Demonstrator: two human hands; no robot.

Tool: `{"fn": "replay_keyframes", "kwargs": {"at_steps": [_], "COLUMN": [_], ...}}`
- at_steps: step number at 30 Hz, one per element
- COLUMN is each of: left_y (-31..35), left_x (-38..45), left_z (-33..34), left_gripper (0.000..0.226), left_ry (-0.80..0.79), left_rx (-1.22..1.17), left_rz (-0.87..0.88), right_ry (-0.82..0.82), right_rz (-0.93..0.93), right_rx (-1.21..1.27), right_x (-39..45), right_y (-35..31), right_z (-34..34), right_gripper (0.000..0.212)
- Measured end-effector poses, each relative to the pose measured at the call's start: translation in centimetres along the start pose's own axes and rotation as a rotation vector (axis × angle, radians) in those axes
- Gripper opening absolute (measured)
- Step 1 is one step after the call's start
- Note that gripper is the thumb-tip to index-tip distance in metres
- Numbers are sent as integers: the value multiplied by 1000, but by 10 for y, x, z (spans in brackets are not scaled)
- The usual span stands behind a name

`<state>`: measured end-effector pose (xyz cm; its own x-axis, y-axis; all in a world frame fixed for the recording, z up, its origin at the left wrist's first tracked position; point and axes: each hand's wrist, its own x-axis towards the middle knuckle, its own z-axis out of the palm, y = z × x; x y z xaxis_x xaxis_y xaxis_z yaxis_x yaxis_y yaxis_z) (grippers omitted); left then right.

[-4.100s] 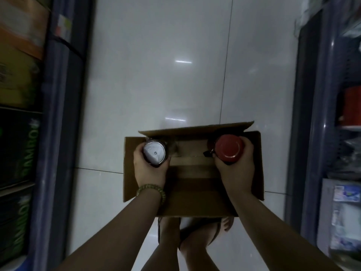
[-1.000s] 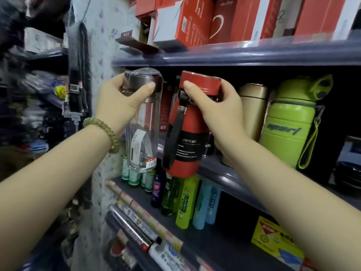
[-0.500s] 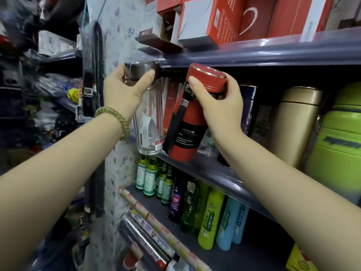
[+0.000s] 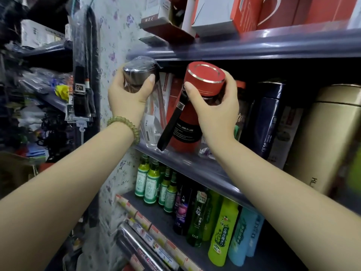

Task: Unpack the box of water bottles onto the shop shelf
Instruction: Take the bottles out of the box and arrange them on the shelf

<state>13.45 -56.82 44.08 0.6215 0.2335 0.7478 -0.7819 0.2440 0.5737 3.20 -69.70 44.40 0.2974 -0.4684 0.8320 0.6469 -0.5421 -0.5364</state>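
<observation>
Both hands reach up to the middle shelf (image 4: 197, 169), each with a bottle. The left hand (image 4: 128, 98), with a green bead bracelet (image 4: 127, 126) at the wrist, has its grip clenched around the dark metallic cap of a clear glass bottle (image 4: 152, 122); the thumb lies across the front of the cap and the fingers wrap behind it. The bottle stands near the left end of the shelf, just beside the flowered wall covering (image 4: 115, 45), and its base looks to be touching the shelf board, though the shelf lip hides the contact. The right hand (image 4: 213, 112) grasps the red bottle (image 4: 187, 132) just under its red lid, thumb on the near side. This bottle leans with its top toward the camera; its lower end sits at the shelf's front edge, and a black strap (image 4: 172, 124) hangs down its left side. To the right on the same shelf stand a dark blue flask (image 4: 267, 118) and a gold flask (image 4: 320, 133). Green bottles (image 4: 150, 184) fill the shelf below.
</observation>
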Motion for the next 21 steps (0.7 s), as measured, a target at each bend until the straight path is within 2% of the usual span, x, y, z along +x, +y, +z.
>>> {"fn": "replay_keyframes", "kwargs": {"at_steps": [6, 14, 21], "left_y": [-17, -32, -40], "left_x": [8, 23, 37], "left_z": [2, 12, 31], "left_gripper": [44, 49, 49], "left_ry": [-5, 11, -14], "left_rx": [-7, -76, -37], "left_rz": [0, -2, -11], "right_ry": [9, -32, -20], "right_rz": [-30, 18, 56], "right_rx": [-55, -114, -139], "right_x": [3, 5, 23], "right_y": [12, 36, 47], "right_z": [21, 40, 54], "right_gripper": [65, 73, 67]}}
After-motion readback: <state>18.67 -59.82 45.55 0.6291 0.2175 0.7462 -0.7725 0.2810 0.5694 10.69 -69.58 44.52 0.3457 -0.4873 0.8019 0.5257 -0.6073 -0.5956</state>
